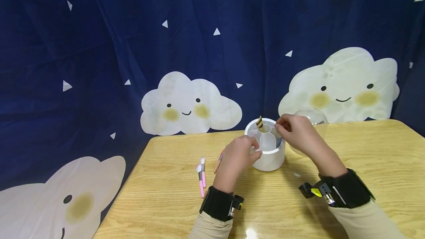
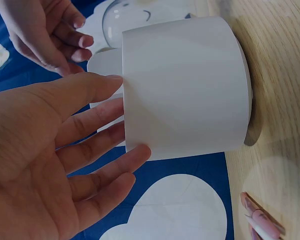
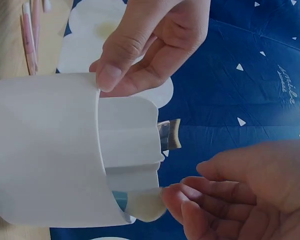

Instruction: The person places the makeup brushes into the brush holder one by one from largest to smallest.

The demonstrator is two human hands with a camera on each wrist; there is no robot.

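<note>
"One white holder (image 1: 269, 162) is shown: where does it stand?"

"Upright near the far edge of the table (image 1: 152, 213), about midway between the back corners, presumably so that both sides can be reached."

"Why does the left hand (image 1: 239, 153) lie at its rim?"

"Its fingers are spread, the thumb against the rim's outer face; this contact probably steadies the wall."

"And the right hand (image 1: 299, 131)?"

"Its fingers are bent, the tips at a pale-tipped brush (image 3: 146, 205) just inside the rim; whether they pinch it, one cannot tell. A brown-tipped brush (image 3: 171, 135) rises near the centre, head uppermost, which likely keeps its bristles uncrushed."

"What lies outside?"

"A clear dome (image 1: 318, 121), right of the holder by the far edge, apparently set aside to leave the compartments uncovered. Two pink-handled brushes (image 1: 203, 180) lie side by side toward the left edge, within reach."
</note>
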